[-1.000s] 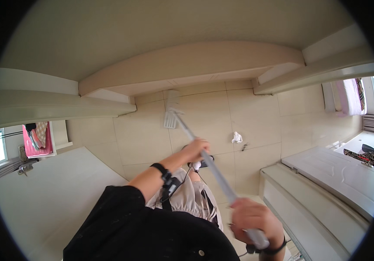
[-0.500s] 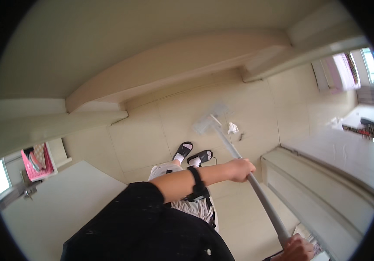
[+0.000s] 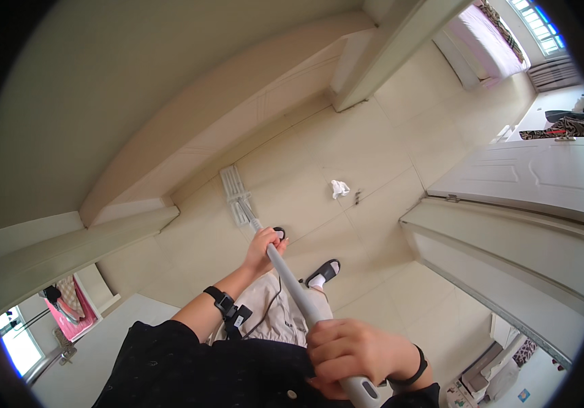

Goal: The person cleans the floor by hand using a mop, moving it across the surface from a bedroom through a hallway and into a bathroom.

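Observation:
My left hand (image 3: 264, 250) is closed round the upper-middle shaft of a grey-handled flat mop (image 3: 298, 292). Closer to my body, my right hand (image 3: 349, 350) grips the thick end of the same handle. The mop's pale, ribbed rectangular head (image 3: 235, 196) rests on the tiled floor, ahead of my feet and to the left. To the right of it lies a crumpled white tissue or cloth (image 3: 339, 189), with small dark bits (image 3: 358, 197) beside it. Neither of these touches the mop.
My feet wear black slides (image 3: 329, 270). A beige wall (image 3: 217, 136) with a low base runs along the far left. An opened white door (image 3: 523, 177) and its frame stand at right, with a bed (image 3: 485, 44) beyond. Another white door (image 3: 112, 340) is at lower left, near a pink-lined bin (image 3: 81, 319).
The mop head has swept left, away from the white crumpled piece. My left hand has moved left with the shaft, and my right hand has come in front of my body. My feet are wider apart.

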